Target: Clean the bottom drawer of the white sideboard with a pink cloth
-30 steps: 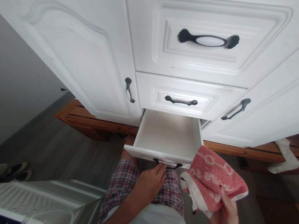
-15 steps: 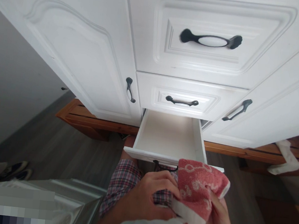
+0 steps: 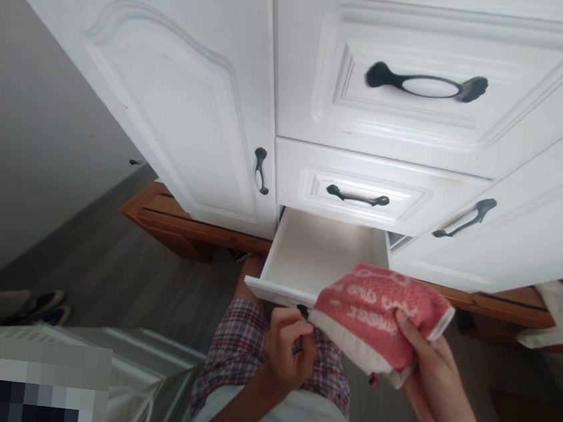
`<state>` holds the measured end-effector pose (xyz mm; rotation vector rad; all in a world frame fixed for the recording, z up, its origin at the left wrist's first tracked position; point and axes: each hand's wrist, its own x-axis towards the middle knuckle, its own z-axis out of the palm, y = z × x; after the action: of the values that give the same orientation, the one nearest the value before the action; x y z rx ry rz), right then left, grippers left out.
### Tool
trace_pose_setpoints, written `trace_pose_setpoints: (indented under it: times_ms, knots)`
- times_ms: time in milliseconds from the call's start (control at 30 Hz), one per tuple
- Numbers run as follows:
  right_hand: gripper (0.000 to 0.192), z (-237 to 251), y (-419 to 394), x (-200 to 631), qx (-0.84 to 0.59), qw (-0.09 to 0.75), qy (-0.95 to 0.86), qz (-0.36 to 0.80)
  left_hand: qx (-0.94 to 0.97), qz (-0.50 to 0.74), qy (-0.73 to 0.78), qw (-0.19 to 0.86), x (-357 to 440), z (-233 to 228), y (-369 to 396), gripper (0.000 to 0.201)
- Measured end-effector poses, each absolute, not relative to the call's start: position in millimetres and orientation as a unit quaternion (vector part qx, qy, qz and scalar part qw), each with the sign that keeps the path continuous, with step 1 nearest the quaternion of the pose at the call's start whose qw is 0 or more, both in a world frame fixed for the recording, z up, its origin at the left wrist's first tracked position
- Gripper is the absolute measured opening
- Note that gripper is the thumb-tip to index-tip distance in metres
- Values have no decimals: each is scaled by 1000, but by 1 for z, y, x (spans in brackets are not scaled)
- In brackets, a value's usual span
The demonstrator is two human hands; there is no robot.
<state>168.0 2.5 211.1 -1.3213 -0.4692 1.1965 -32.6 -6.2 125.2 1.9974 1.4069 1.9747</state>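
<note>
A red terry cloth (image 3: 365, 320) with a pale pattern and whitish border hangs over the front right of the pulled-out drawer (image 3: 273, 289). My right hand (image 3: 427, 360) grips it at the right, thumb on top and the other fingers hidden beneath. Just beside the cloth's left corner is my left hand (image 3: 291, 348), its fingers curled in and nothing visible in them. Bare, pale bottom shows inside the drawer, whose front is partly covered by the cloth. A small dark red thing (image 3: 374, 380) hangs at the cloth's lower edge, too small to name.
White cabinet doors (image 3: 171, 112) and closed drawers with dark handles (image 3: 425, 85) rise ahead. Below runs a wooden base (image 3: 179, 224), a white sock-like cloth (image 3: 556, 320) draped on its right. At lower left stand a pale rack-like piece (image 3: 146, 351) and another person's shoes (image 3: 52, 308).
My left hand has come off the cloth and curled up to its left. The cloth is spread out wider in my right hand. The view has shifted slightly left.
</note>
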Motion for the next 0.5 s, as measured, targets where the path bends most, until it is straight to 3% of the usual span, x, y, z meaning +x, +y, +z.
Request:
trace_pose_setpoints:
  times_ms: [133, 267, 400, 500]
  knots:
    - [34, 225, 66, 183, -553, 584, -480, 350, 766, 489, 405, 101, -29, 76, -11, 20]
    - [20, 196, 142, 161, -462, 348, -763, 290, 834, 291, 431, 184, -29, 46, -11, 33]
    - [31, 140, 186, 115, -437, 63, -859, 259, 825, 273, 464, 172, -27, 36, -8, 37]
    - [30, 104, 190, 91, -363, -71, -908, 199, 807, 269, 505, 146, -26, 33, -8, 35]
